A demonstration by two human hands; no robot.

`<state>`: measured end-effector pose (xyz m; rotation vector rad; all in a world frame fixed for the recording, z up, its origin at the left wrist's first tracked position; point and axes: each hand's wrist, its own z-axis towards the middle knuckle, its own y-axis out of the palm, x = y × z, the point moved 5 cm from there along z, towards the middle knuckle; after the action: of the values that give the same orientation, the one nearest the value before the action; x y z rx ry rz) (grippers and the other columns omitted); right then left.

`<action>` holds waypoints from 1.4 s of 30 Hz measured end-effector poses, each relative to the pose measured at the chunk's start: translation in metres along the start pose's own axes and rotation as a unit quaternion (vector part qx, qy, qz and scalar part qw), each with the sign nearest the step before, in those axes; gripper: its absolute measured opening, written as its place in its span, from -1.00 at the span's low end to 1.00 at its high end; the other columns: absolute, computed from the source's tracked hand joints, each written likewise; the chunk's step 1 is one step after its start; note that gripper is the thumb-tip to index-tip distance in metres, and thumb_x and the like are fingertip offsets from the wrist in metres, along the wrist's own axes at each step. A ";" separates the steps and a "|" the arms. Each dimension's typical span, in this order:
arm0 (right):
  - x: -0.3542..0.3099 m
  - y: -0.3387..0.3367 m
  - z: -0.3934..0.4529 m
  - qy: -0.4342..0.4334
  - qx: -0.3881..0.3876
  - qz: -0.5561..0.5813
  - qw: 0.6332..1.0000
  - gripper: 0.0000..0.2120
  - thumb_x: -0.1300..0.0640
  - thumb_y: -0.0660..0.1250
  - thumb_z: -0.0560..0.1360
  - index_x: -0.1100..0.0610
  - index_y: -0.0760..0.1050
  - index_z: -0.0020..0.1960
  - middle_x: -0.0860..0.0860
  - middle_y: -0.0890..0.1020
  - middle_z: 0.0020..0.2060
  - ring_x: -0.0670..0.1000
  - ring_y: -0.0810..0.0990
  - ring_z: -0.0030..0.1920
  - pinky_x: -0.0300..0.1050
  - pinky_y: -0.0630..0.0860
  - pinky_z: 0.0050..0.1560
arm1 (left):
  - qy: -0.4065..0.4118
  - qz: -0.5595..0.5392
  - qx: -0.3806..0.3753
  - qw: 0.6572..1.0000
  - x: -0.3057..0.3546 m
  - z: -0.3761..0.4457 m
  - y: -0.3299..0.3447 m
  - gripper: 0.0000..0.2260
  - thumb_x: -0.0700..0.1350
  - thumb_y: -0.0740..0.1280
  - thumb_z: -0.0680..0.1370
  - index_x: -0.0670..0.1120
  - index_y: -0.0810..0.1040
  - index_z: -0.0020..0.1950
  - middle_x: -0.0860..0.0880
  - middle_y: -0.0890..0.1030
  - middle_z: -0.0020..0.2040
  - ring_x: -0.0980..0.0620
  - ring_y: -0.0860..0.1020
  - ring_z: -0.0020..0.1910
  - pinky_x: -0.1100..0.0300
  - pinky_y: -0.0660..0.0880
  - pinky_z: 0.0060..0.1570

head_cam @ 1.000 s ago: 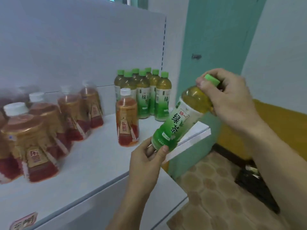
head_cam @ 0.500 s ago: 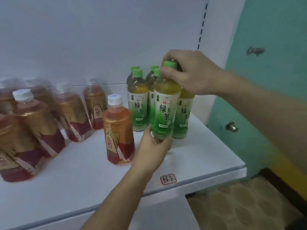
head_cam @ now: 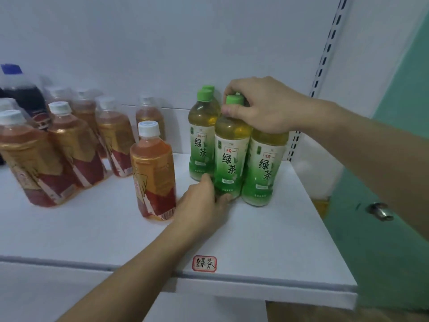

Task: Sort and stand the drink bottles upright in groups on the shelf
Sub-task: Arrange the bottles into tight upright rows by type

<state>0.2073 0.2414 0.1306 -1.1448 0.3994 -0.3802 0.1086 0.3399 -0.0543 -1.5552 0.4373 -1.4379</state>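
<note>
A green tea bottle point(head_cam: 231, 156) with a green cap stands upright on the white shelf point(head_cam: 267, 228), in front of a group of other green tea bottles point(head_cam: 204, 140). My right hand point(head_cam: 262, 105) grips its neck and cap from above. My left hand point(head_cam: 202, 203) holds its base from the front left. One red tea bottle point(head_cam: 153, 173) with a white cap stands alone just left of my left hand. Several more red tea bottles point(head_cam: 76, 145) stand further left.
A dark cola bottle point(head_cam: 21, 94) with a blue cap stands at the far left back. A red-bordered label sticker point(head_cam: 204, 263) sits at the shelf's front edge. A slotted shelf upright point(head_cam: 325, 56) rises at the right, beside a teal door with a knob point(head_cam: 380, 211).
The green tea bottle went from tilted in the air off the shelf's right end to upright on the shelf among the green group. Both hands still hold it.
</note>
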 end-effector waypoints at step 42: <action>0.081 0.145 -0.148 0.246 0.089 0.364 0.894 -0.14 -0.17 0.66 0.23 -0.11 0.33 0.40 -0.21 0.58 0.15 -0.17 0.62 0.05 -0.01 0.62 0.11 | 0.106 -0.070 0.026 0.992 -0.001 0.015 0.012 -0.41 0.05 0.51 0.49 0.12 0.36 0.45 0.28 0.50 0.26 0.10 0.53 0.32 0.18 0.45 0.24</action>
<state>0.2173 0.1378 -0.0660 -0.6352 1.1721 -0.0313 0.1258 0.3405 -0.0622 -1.4203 0.4182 -1.7196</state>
